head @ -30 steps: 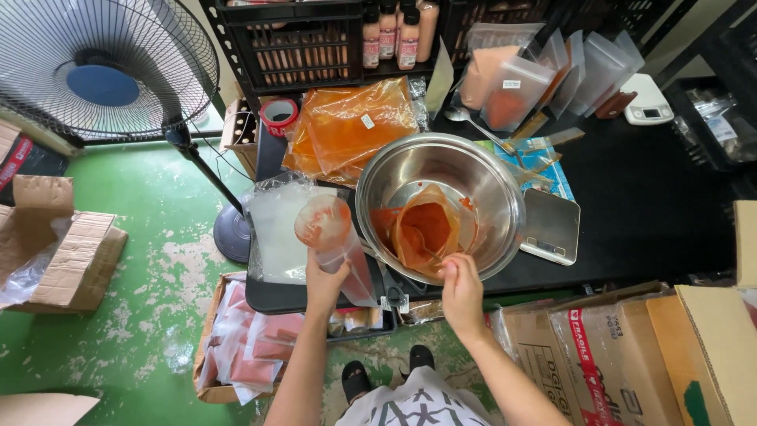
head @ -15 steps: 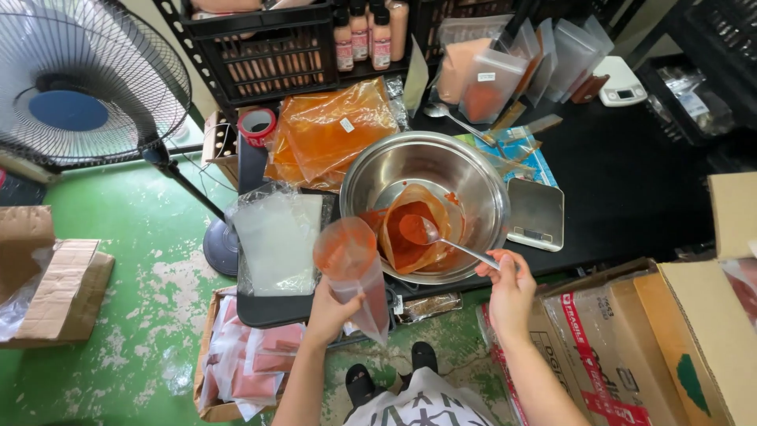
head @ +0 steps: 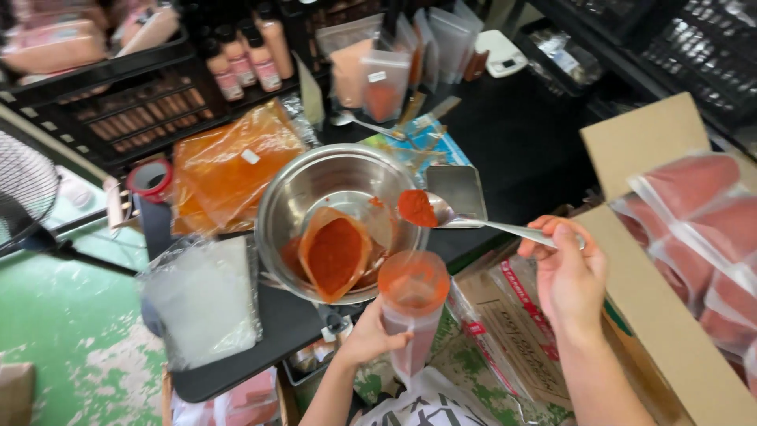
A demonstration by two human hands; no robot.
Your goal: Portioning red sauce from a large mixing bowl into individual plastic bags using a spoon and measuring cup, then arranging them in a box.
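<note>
Holding heaped spoon (head: 441, 211) in right hand (head: 564, 272), pinching handle; left hand (head: 371, 335) gripping open pouch (head: 412, 304). Paste could slide off, miss narrow mouth, hit desk (head: 505, 142).

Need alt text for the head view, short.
The right hand holds a spoon heaped with red paste over a clear bag that the left hand holds open, beside a steel bowl of more paste.

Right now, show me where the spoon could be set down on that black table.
Bare black table lies right of the steel bowl, beyond the flat metal tray. A small strip shows below the bowl, beside the clear bag stack. The far edge, by the bottles and pouches, is crowded.
</note>
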